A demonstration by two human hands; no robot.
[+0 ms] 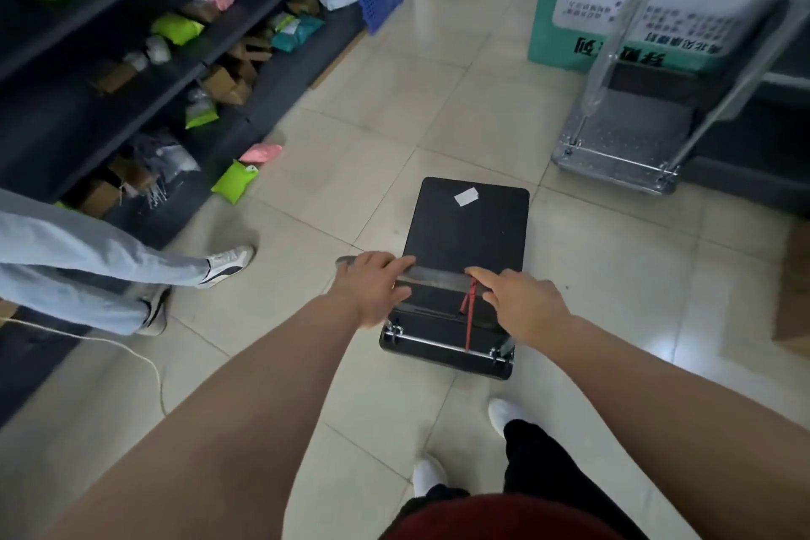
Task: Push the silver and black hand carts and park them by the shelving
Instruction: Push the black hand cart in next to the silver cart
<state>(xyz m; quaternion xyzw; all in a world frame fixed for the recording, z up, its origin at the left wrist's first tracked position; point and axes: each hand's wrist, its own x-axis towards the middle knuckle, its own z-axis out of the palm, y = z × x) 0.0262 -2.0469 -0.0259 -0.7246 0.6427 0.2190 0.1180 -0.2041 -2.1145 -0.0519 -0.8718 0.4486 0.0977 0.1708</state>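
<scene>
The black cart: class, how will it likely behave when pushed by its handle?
Probably light: the black cart carries only a white label. Likely rolls easily on the smooth floor tiles. With left hand and right hand gripping the handle, it should steer straight.

The black cart [464, 232] stands mid-aisle on the floor [350, 145], its flat deck bearing a white label [465, 197], with a red cord [470, 311] tied to its handle [438, 278]. The silver cart [627, 136] stands ahead to the right, well apart from the shelving [228, 40].
</scene>
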